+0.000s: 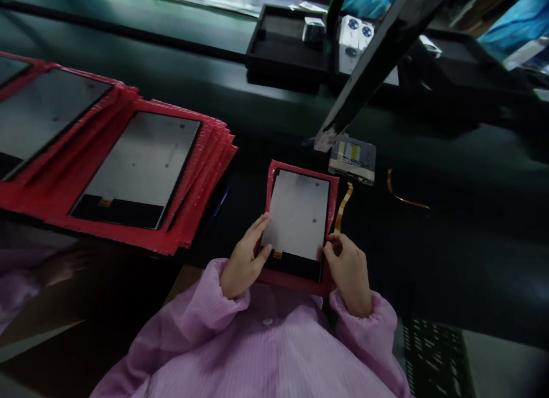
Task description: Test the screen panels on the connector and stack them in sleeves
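Observation:
A display panel (295, 215) with a pale grey back and black lower strip lies on a red bubble-wrap sleeve (271, 183) in front of me. My left hand (245, 259) rests at the panel's left edge, fingers stretched and thumb spread over its lower left part. Along the right edge, my right hand (349, 269) has thumb and forefinger pinched together on the near end of an orange ribbon cable (343, 206); the fingers hide that end. The cable runs up to a small grey taped box (354, 159). A small orange connector tab (278, 254) shows on the black strip.
At left, red sleeves (201, 180) are stacked with larger panels (141, 163) on top. A blue pen-like stick (219, 206) lies beside them. Another thin ribbon (401, 198) lies right. A slanted metal bar (364, 72) crosses ahead; black trays (287, 46) stand behind. Another person's hand (64, 266) appears lower left.

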The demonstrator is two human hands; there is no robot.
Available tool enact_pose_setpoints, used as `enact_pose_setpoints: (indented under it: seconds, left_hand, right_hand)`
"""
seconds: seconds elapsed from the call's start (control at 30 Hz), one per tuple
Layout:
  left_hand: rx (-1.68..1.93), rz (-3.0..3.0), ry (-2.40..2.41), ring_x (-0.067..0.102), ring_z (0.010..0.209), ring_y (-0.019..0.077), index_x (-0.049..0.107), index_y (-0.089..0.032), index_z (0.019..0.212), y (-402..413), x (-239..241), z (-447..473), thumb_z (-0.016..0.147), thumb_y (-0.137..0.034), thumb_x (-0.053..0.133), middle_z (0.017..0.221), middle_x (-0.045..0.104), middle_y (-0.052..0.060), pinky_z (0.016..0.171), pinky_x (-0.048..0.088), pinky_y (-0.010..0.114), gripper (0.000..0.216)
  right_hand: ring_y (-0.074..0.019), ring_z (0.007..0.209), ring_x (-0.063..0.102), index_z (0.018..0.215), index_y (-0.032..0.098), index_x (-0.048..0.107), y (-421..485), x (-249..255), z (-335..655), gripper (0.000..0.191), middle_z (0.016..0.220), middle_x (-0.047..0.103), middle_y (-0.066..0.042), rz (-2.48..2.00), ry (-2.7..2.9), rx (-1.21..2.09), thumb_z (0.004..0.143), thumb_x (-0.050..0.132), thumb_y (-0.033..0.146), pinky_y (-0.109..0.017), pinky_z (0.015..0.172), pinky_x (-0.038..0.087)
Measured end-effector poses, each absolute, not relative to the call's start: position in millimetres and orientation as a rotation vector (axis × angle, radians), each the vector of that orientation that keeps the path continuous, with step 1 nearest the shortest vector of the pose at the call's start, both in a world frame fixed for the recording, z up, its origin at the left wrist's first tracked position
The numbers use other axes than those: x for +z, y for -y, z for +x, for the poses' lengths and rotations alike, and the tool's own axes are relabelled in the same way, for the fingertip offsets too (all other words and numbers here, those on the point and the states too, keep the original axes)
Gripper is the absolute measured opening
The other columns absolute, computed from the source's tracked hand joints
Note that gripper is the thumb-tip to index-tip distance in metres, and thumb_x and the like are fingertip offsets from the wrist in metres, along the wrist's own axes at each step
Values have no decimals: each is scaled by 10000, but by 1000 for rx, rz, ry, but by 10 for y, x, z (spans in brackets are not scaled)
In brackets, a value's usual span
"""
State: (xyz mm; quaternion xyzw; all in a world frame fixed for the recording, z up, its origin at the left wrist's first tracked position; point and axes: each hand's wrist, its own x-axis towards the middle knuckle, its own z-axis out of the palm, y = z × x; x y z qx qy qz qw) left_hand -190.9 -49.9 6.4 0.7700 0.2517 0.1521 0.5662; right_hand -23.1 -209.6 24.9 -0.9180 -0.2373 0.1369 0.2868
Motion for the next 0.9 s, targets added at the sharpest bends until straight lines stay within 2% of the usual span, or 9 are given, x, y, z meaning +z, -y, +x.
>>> enact_pose_setpoints:
  seconds: [0.17,0.3,0.4,0.47,0.6,0.73,0.8,0.9]
  left_hand:
    - [525,1266,-716,408,1414,230,500,-222,1334,536,110,-1822,815,-242,656,1512,429,102,1208,308,430,542]
    - [568,858,-806,571,1235,240,503,-215,1280,497,184,-1752,672,-214,789,1331,581,108,1033,494,397,673]
    - [548,714,-791,606,1156,234,528,-211,1285,477,291,-1702,570,-189,863,1241,634,90,973,507,362,789]
    - [458,673,-732,626,1114,247,578,-181,1254,477,360,-1677,532,-207,888,1218,655,93,947,506,356,787]
    - [317,835,-657,643,1074,262,615,-156,1235,515,423,-1678,640,-286,833,1155,694,85,952,501,383,648]
    - [365,1062,-547,549,1256,244,572,-206,1308,562,429,-1702,804,-277,665,1341,610,56,1113,398,384,517]
    - [418,1123,-549,520,1295,243,579,-209,1305,550,450,-1709,824,-259,618,1360,599,48,1139,371,383,484]
    - [477,1093,-590,589,1207,240,600,-212,1279,444,529,-1787,815,-254,614,1258,663,40,1093,423,390,466]
  right_hand:
    - [-238,721,638,845,185,620,2096,265,-203,269,789,692,-88,-2467,677,392,782,442,377,-371,708,455]
    - [-255,719,651,844,193,632,2106,268,-173,304,780,702,-92,-2518,691,411,769,445,420,-379,699,462]
    - [-261,725,660,850,202,651,2123,263,-154,323,796,713,-94,-2539,703,404,776,444,438,-376,676,470]
    - [-264,722,662,856,204,660,2138,259,-144,333,801,717,-95,-2531,714,402,776,450,449,-376,667,477]
    - [-267,697,659,865,206,663,2145,266,-131,357,776,714,-90,-2510,703,435,763,463,484,-389,669,496]
    - [-276,710,665,853,208,654,2116,292,-114,367,782,711,-87,-2478,651,545,726,488,511,-415,706,515]
    - [-279,742,671,863,208,658,2125,309,-90,383,816,716,-86,-2423,641,607,714,507,528,-421,729,525]
    - [-269,772,678,932,209,676,2209,336,-23,438,897,725,-81,-2294,598,700,712,562,571,-407,732,543]
